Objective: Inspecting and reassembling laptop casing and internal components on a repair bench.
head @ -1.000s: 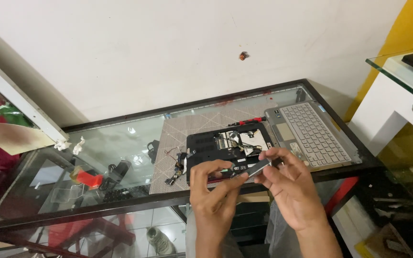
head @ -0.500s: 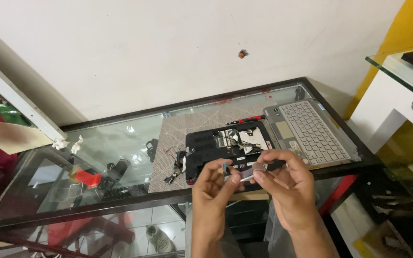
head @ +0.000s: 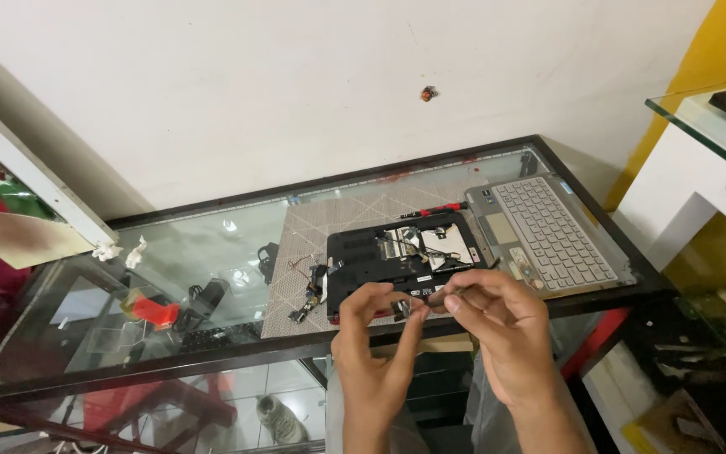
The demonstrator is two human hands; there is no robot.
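Head camera looks down on your two hands, raised together over the near edge of a glass table (head: 170,252). Your left hand (head: 376,336) has its thumb and fingertips pressed together on a small silver metal part (head: 402,308), pinching its left end. Your right hand (head: 497,324) comes in from the other side, fingers curled and closed on the right end of the same piece, which runs on as a thin dark strip (head: 440,294) between your fingertips. Both hands hold it in the air, just in front of the table's black frame.

Directly behind your hands lies an opened black laptop base (head: 371,256), its inner boards and cables showing, resting on a grey gridded work mat (head: 313,227). At the far edge of that base lies a red-handled screwdriver (head: 437,209). Just beside the base on your right sits a silver keyboard panel (head: 548,231), lying flat with its keys facing up. On the mat to the left of the base are small loose parts and wires (head: 308,294). Through the glass farther left you can see a red object (head: 157,313) on the shelf below. A white wall (head: 296,84) rises behind the table.
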